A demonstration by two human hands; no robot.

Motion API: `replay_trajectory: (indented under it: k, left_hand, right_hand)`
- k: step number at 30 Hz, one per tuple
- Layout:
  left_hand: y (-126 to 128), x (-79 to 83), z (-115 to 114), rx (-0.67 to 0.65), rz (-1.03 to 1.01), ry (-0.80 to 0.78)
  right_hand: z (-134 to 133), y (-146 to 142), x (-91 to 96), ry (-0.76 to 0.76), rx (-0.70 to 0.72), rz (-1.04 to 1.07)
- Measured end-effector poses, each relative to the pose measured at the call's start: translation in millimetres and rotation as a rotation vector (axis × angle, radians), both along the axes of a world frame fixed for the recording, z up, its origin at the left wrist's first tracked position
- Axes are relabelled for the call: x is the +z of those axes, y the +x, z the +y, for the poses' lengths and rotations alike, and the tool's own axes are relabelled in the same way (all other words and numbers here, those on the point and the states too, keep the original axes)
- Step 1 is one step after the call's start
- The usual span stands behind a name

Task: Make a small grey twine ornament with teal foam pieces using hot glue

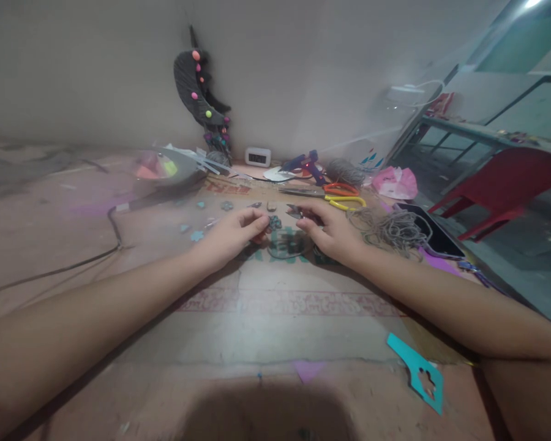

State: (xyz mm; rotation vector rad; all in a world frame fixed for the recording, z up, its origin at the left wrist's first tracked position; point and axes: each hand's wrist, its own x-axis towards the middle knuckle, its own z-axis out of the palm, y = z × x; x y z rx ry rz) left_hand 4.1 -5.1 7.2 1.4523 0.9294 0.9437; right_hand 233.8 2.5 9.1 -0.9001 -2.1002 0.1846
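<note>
Head view — left hand [239,234] pinches a small grey-green flower [275,224] over the cardboard [275,337], toward its far edge; right hand [333,234] grips a pointed metal tool [294,212] — scissors [303,192] lie just beyond.

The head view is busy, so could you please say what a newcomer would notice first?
Probably the dark crescent, dotted with bright balls, against the back wall. Next, at the centre, the left hand pinches a small greyish piece while the right hand holds a pointed tool. A turquoise cutout stands out at lower right.
</note>
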Motion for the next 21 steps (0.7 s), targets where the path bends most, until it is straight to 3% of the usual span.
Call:
replay_trajectory:
  k: [14, 21]
  left_hand:
    - [1.7, 0.4, 1.2, -0.001, -0.153, -0.052]
    - [-0.7, -0.4, 1.6, -0.097, -0.193, -0.062]
  right_hand:
    - [4.3, 1.6, 0.5, 0.172, 0.085, -0.143]
    - [2.9, -0.4, -0.3, 0.185, 0.151, -0.148]
